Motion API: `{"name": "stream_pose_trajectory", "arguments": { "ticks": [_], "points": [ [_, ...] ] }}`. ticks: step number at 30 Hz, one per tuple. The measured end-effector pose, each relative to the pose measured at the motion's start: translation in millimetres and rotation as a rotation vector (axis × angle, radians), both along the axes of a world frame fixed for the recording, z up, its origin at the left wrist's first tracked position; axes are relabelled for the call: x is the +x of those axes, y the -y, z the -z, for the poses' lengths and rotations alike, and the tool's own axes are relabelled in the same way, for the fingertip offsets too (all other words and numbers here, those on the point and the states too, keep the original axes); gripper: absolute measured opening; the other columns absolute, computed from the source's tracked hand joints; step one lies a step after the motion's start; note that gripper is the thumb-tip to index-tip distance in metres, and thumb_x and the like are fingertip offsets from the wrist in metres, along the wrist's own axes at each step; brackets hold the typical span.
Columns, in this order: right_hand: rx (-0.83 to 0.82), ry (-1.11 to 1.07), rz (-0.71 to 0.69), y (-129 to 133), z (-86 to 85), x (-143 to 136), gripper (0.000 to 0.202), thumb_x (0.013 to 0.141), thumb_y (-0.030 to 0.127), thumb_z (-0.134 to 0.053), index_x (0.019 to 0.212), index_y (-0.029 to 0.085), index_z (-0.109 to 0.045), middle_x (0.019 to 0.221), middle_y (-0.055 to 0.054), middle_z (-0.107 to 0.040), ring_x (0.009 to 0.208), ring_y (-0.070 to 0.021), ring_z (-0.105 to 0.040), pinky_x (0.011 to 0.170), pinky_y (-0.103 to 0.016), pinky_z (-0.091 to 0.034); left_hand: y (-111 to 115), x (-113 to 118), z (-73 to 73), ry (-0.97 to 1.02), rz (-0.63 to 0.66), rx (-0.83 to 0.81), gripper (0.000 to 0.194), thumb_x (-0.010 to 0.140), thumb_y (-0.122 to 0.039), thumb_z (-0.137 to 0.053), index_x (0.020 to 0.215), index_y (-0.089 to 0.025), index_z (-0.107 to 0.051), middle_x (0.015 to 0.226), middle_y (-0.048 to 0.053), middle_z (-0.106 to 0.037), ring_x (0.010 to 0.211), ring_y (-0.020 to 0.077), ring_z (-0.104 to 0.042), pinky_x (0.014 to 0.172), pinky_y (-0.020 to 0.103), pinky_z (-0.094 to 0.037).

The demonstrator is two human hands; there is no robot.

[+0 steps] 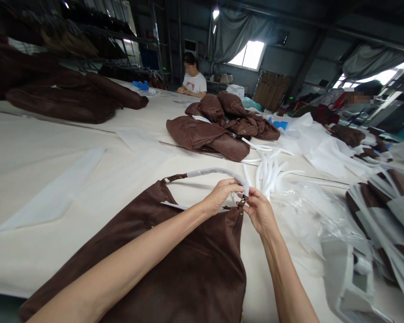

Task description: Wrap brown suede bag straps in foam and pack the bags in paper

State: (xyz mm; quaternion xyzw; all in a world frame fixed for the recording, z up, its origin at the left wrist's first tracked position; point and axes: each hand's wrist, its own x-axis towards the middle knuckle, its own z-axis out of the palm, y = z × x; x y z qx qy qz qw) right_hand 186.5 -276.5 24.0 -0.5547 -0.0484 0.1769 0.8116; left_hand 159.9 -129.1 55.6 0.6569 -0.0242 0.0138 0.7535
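Note:
A large dark brown handbag [175,251] lies on the table in front of me. Its strap [212,171] arches up from two metal-fitted ends and is mostly covered in a pale wrap. My left hand [224,194] pinches the wrapped strap close to its right end. Just beside it, my right hand [257,207] has its fingers closed around the strap's right end by the metal buckle [243,200]. A white strip [175,205] sticks out at the bag's opening. Part of the fingertips is hidden behind the strap.
White foam tubes [268,172] and clear plastic bags [306,215] lie right of the bag. Several brown bags [202,134] are heaped beyond. A white tape dispenser [348,278] and wrapped brown pieces [390,215] stand at right. Two people work farther back.

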Motion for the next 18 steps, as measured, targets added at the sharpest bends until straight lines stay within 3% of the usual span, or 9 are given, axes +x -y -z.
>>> {"name": "stream_pose_trajectory", "arguments": {
  "ticks": [6,11,15,18],
  "points": [
    [-0.281,0.262,-0.267,8,8.9,15,0.022,0.068,0.024,-0.062,0.086,0.021,-0.074,0.098,-0.003,-0.072,0.099,-0.0238,-0.062,0.093,-0.036,-0.045,-1,-1,-2.6,0.013,0.000,-0.098,0.022,0.072,-0.034,-0.063,0.081,-0.015,-0.069,0.090,0.006,-0.070,0.100,0.0257,-0.060,0.100,0.038,-0.040],
    [-0.494,0.403,-0.361,32,15.0,-7,0.022,0.082,0.029,-0.056,0.092,0.022,-0.074,0.091,-0.003,-0.072,0.094,-0.0241,-0.064,0.094,-0.040,-0.046,-5,-2,-0.4,-0.073,0.008,-0.083,0.031,0.075,-0.041,-0.066,0.092,-0.016,-0.070,0.105,0.009,-0.071,0.115,0.0286,-0.056,0.108,0.047,-0.032],
    [-0.669,0.576,-0.312,58,19.4,-31,0.040,0.080,0.020,-0.055,0.116,0.027,-0.071,0.129,-0.005,-0.063,0.113,-0.0241,-0.059,0.102,-0.039,-0.043,-4,-4,0.9,-0.170,0.021,-0.082,0.035,0.077,-0.046,-0.066,0.098,-0.018,-0.069,0.120,0.010,-0.068,0.129,0.0287,-0.048,0.112,0.051,-0.022],
    [-0.731,0.494,-0.208,69,10.8,-32,0.041,0.079,0.028,-0.061,0.119,0.027,-0.069,0.126,-0.006,-0.065,0.090,-0.0205,-0.062,0.086,-0.035,-0.049,-3,-3,1.1,-0.175,0.030,-0.095,0.036,0.076,-0.046,-0.066,0.100,-0.019,-0.068,0.123,0.010,-0.067,0.129,0.0280,-0.048,0.112,0.050,-0.023]
  ]
}}
